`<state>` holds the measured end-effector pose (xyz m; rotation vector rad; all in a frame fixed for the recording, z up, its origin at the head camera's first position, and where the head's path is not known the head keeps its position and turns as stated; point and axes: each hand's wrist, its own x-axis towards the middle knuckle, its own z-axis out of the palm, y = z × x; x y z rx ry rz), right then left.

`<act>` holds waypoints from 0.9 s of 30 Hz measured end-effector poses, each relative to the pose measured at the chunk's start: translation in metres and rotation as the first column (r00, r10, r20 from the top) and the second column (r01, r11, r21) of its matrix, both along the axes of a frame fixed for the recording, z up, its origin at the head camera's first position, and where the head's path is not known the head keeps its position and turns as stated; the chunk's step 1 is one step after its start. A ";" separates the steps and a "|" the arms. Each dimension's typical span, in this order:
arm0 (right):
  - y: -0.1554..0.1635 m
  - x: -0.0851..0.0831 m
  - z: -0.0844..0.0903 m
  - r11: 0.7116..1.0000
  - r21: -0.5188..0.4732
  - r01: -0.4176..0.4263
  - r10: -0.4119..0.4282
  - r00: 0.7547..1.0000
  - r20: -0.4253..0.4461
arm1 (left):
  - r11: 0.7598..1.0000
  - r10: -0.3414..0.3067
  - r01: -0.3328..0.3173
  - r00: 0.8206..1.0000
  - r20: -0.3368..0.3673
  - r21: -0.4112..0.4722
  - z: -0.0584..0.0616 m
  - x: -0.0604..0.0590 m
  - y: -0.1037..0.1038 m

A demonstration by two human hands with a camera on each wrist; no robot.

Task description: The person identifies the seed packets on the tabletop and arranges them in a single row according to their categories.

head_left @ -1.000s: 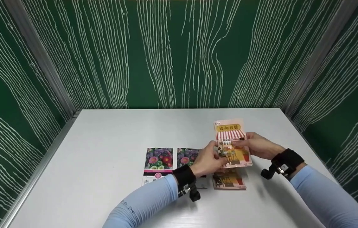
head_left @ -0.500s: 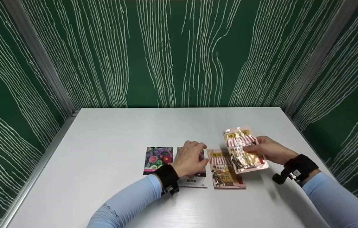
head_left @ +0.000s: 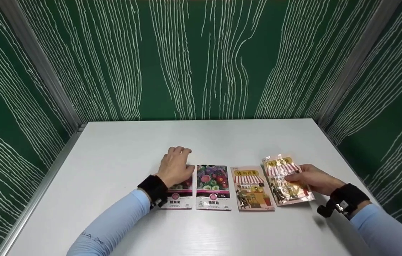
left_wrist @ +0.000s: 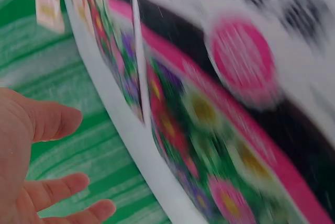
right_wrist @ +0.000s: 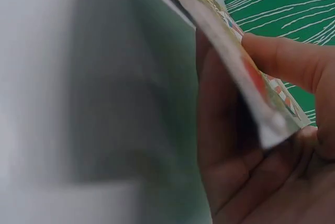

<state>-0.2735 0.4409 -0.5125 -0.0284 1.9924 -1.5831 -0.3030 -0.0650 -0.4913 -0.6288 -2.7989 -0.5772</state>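
Fingers of the right hand (head_left: 309, 179) pinch a shiny shop packet (head_left: 287, 180) near the worktop's (head_left: 122, 142) right edge; left hand (head_left: 175, 170) rests relaxed over a flower packet (head_left: 179, 199).

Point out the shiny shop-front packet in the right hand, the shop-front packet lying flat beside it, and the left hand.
shiny shop-front packet (head_left: 286, 179), head view, its middle.
flat shop-front packet (head_left: 251, 188), head view, centre of its face.
left hand (head_left: 176, 166), head view, back of the hand.
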 end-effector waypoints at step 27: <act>-0.043 -0.007 0.070 0.418 0.909 -0.012 0.358 0.921 -0.153 | 0.988 0.157 -0.157 0.987 0.042 0.003 0.013 -0.043 -0.055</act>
